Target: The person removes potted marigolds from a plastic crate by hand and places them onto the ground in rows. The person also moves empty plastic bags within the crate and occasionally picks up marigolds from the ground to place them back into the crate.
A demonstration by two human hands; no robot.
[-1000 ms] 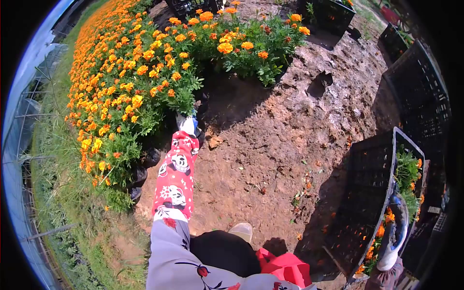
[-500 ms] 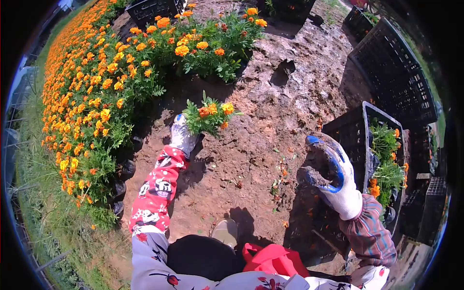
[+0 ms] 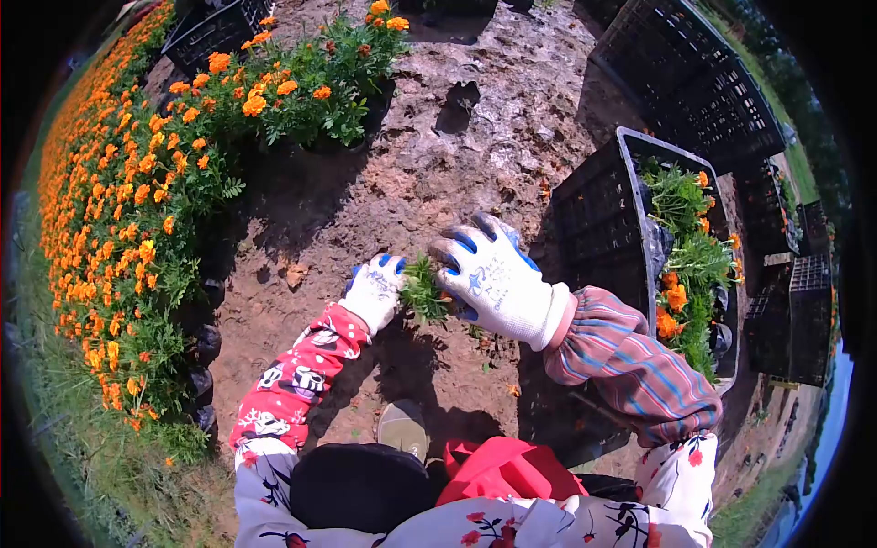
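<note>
A small marigold plant (image 3: pixel 422 290) is between my two gloved hands, low over the soil; its orange blooms are mostly out of sight under my right hand. My left hand (image 3: pixel 376 285), in a white glove with blue coating, is closed on the plant from the left. From the right, my right hand (image 3: pixel 493 281) curls its bent fingers over the top of the same plant. The glove hides its fingertips. Both hands are close together, above the bare ground in front of my shoe (image 3: pixel 403 427).
A black crate (image 3: pixel 598 205) holding marigolds (image 3: pixel 681 260) stands on the right. Beyond it lean more crates (image 3: pixel 699 78). Dense rows of orange marigolds (image 3: pixel 114 247) line the left side, and a clump of marigolds (image 3: pixel 315 87) stands ahead. Muddy soil (image 3: pixel 493 110) has a dark hole in it.
My left hand has brought the marigold plant nearer and to the right. My right hand has moved left from beside the crate onto the plant. The view has turned rightward.
</note>
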